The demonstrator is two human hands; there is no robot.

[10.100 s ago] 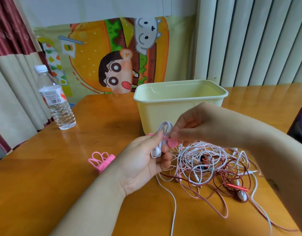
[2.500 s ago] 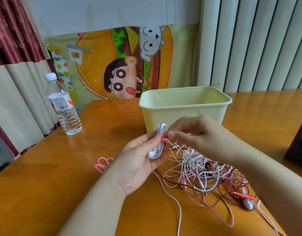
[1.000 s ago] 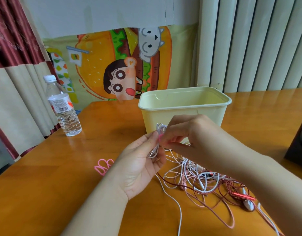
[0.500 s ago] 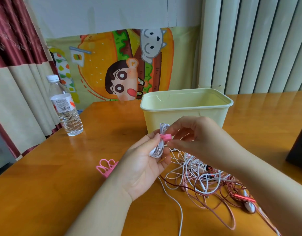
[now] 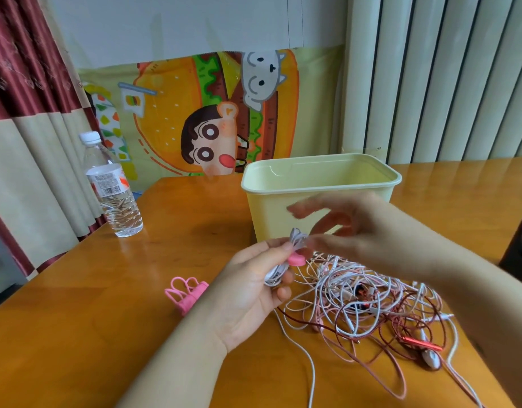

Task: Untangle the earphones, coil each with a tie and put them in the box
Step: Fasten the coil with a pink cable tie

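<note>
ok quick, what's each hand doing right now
Left hand: grips the coiled white earphone, with the pink tie on it.
Right hand: open, fingers spread and blurred, beside the coil, holding nothing that shows.

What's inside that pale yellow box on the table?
Only the bare inner walls of the box show. Its floor is hidden behind the near wall, so contents cannot be told.

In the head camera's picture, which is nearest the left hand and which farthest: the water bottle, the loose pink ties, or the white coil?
1. White coil, gripped in the left hand itself.
2. Pink ties, lying just to its left.
3. Bottle, far off to the back left.
</note>
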